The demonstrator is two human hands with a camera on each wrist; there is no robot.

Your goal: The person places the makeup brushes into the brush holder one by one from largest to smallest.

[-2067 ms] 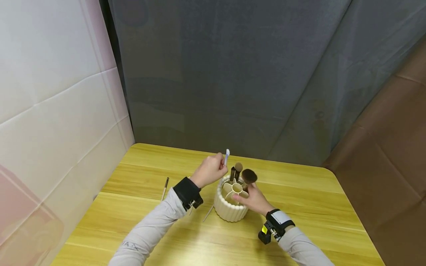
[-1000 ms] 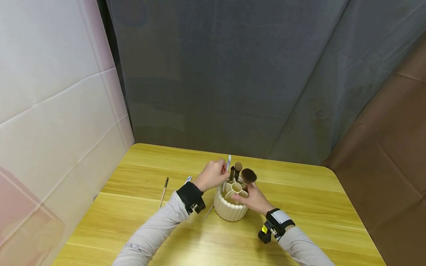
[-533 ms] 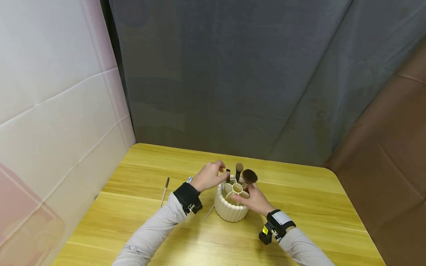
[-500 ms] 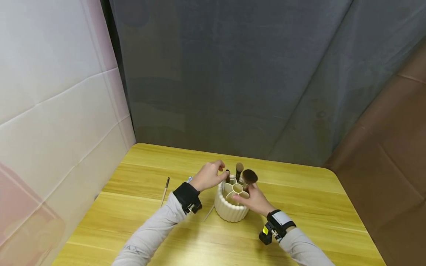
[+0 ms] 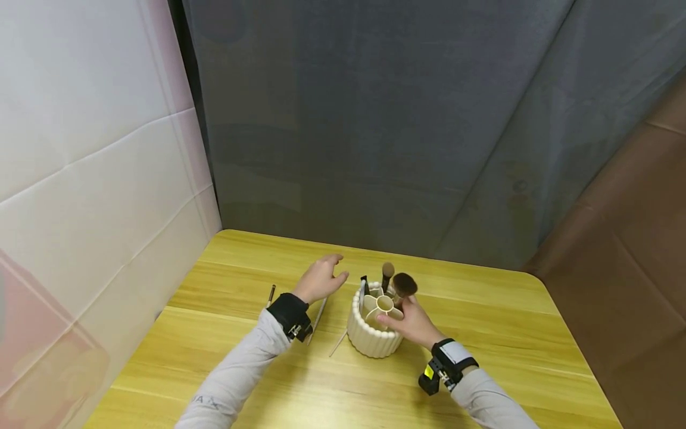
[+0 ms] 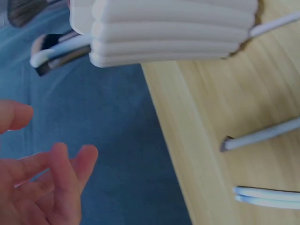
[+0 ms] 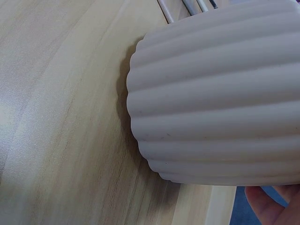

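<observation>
- My left hand [image 5: 320,279] hangs over the table [image 5: 482,333] just left of the ribbed cream holder [image 5: 373,335], fingers spread and relaxed, gripping nothing; from the left wrist view I see the loose fingers [image 6: 70,173] in open air, apart from the holder [image 6: 168,33].
- My right hand [image 5: 409,319] is at the holder's right side, fingers curled over its rim; from the right wrist view I only catch a fingertip [image 7: 269,204] beside the ribbed wall [image 7: 220,93], so I go by the head view for that grasp.
- The holder stands upright near the middle of the table, a little toward its far edge.
- Standing in its compartments on the far side I see a big dark fluffy brush [image 5: 404,285], a smaller tan-tipped brush [image 5: 387,274] and a thin dark-tipped tool [image 5: 364,286] at the left; I cannot tell which compartment each one sits in.
- On the table left of the holder lie loose pieces: a thin white stick [image 5: 337,344] right at its base, a pale-handled brush [image 5: 317,319] under my left wrist, and a small brown-handled brush [image 5: 271,295] farther toward the left edge.
- From the left wrist view, a blue-and-white handle [image 6: 267,196] lies on the wood beside that pale-handled brush [image 6: 262,137].
</observation>
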